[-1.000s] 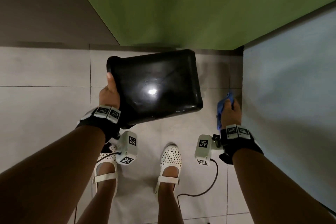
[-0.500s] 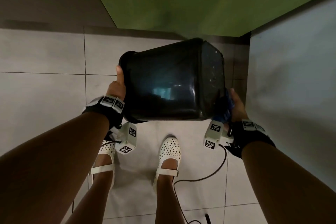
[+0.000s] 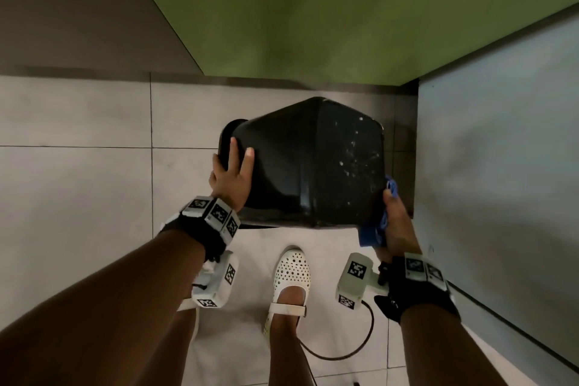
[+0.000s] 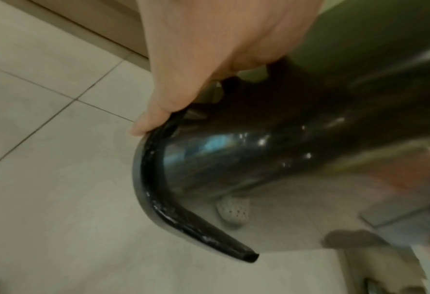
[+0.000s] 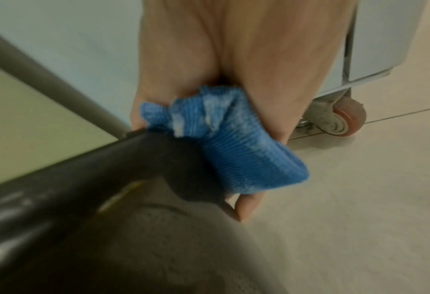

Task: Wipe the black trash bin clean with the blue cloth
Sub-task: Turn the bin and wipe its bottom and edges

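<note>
1. Bin (image 3: 300,163) is held off the floor on its side, rim to the person's left, base to the right, w/ pale specks showing on the base.
2. Left hand (image 3: 232,178) grips the rim end: fingers lie over the outer wall, and in the left wrist view the thumb hooks the rim edge.
3. Right hand (image 3: 396,222) is closed round the bunched blue cloth (image 5: 224,143), pressing it vs the bin's base corner.
4. Risk: bin is glossy and carried mostly by the left hand's one-sided hold. A hard wipe stroke from the right could twist it out of that hold and drop it onto the white shoe (image 3: 289,276) right below.
5. Risk: cloth is wadded, so little of it touches; specks prob. smear or get missed unless it's spread.
6. Wheeled cart (image 5: 344,117) stands close on the right, so a wide stroke could knock it.
</note>
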A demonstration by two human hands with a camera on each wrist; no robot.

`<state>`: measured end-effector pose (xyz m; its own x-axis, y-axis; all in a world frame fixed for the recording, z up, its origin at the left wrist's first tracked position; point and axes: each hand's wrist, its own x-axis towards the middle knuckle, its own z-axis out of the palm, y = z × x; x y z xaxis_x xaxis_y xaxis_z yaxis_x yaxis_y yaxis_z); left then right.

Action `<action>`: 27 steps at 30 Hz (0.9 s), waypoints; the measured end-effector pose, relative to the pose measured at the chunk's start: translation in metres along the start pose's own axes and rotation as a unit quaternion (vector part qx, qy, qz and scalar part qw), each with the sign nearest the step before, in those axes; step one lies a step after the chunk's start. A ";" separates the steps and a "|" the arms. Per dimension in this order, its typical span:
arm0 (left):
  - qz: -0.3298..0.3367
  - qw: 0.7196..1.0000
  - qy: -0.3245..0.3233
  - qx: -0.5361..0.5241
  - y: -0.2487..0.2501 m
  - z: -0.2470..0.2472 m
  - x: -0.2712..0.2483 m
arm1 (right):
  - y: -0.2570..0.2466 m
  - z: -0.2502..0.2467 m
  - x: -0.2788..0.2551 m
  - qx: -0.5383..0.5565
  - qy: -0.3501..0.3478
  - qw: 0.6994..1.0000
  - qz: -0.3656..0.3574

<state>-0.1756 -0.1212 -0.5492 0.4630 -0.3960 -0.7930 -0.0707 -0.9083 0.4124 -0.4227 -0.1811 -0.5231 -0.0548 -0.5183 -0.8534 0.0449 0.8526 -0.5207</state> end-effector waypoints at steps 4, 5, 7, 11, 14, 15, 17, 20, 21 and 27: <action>0.026 0.988 -0.088 -0.128 -0.004 0.008 0.004 | 0.002 0.014 -0.007 -0.058 -0.020 0.996 -0.066; -0.003 0.977 -0.123 -0.177 -0.005 0.011 0.006 | 0.002 0.018 -0.008 -0.073 -0.016 0.993 -0.089; -0.081 0.935 -0.169 -0.303 -0.006 0.011 0.007 | 0.004 0.025 -0.010 -0.109 -0.019 0.986 -0.127; -0.143 0.915 -0.213 -0.310 -0.013 0.009 0.008 | 0.011 0.034 -0.012 -0.142 -0.022 0.978 -0.152; -0.150 0.914 -0.223 -0.305 -0.031 0.010 0.020 | 0.013 0.036 -0.011 -0.145 -0.018 0.979 -0.143; -0.150 0.915 -0.220 -0.302 -0.034 0.008 0.021 | 0.014 0.037 -0.011 -0.152 -0.024 0.978 -0.144; -0.144 0.918 -0.220 -0.296 -0.033 0.003 0.019 | 0.012 0.038 -0.011 -0.187 -0.035 0.970 -0.151; -0.146 0.930 -0.208 -0.265 -0.022 -0.009 0.006 | 0.006 0.043 -0.011 -0.242 -0.035 0.955 -0.166; -0.144 0.935 -0.200 -0.256 -0.017 -0.012 0.002 | 0.004 0.043 -0.010 -0.258 -0.024 0.950 -0.173; -0.015 0.948 -0.187 -0.257 0.011 -0.024 -0.012 | -0.018 0.072 -0.021 -0.383 0.124 0.861 -0.311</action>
<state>-0.1606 -0.1233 -0.5238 0.1055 -0.4777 -0.8722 0.4226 -0.7724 0.4742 -0.3500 -0.1907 -0.4978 -0.0458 -0.9414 -0.3341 -0.7364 0.2578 -0.6255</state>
